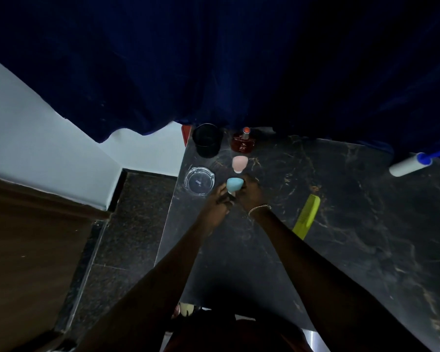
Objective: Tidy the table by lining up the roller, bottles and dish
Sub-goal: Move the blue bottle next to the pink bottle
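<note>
Both my hands meet around a small blue-capped bottle (233,184) on the dark marble table (341,224). My left hand (217,201) grips its lower part and my right hand (250,193) touches it from the right. Just behind it stands a pink-capped bottle (239,163). Farther back is a red-brown perfume bottle (244,142). A clear glass dish (199,180) lies left of the blue bottle. The white lint roller (410,164) with a blue handle lies at the table's far right edge.
A black cup (207,140) stands at the back left corner of the table. A green comb (306,216) lies to the right of my right forearm. A dark blue curtain (214,59) hangs over the table's back edge. The floor drops off on the left.
</note>
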`<state>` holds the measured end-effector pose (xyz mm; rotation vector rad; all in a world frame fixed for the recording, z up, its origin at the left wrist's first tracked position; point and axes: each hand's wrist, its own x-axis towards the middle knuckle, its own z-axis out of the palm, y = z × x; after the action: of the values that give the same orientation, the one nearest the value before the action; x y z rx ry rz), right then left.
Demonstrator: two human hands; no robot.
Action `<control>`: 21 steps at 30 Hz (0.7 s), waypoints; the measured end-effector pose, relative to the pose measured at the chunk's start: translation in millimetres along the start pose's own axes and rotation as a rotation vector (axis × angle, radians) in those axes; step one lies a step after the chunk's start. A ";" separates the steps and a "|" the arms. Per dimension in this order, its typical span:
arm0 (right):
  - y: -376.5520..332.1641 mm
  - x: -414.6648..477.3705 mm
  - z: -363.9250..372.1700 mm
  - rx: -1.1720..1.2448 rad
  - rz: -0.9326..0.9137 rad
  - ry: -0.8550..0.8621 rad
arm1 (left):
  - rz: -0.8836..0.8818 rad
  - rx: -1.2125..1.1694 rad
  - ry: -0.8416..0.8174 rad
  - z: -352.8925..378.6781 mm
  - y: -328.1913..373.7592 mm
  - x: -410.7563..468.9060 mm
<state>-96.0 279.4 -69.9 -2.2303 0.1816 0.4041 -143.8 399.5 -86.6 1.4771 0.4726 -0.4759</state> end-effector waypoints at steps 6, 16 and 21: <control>-2.6 4.4 7.6 -0.094 0.029 -0.017 | -0.033 0.026 -0.001 -7.7 -2.1 8.7; 5.2 2.5 11.1 -0.070 0.002 -0.016 | -0.036 0.013 -0.023 -10.1 -5.3 5.6; 8.2 -0.3 3.7 0.003 -0.025 -0.048 | -0.103 -0.025 0.026 -9.9 -6.0 -1.4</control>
<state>-99.3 277.1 -77.9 -2.2150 0.1291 0.4433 -148.5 409.2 -91.1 1.4415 0.5747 -0.5310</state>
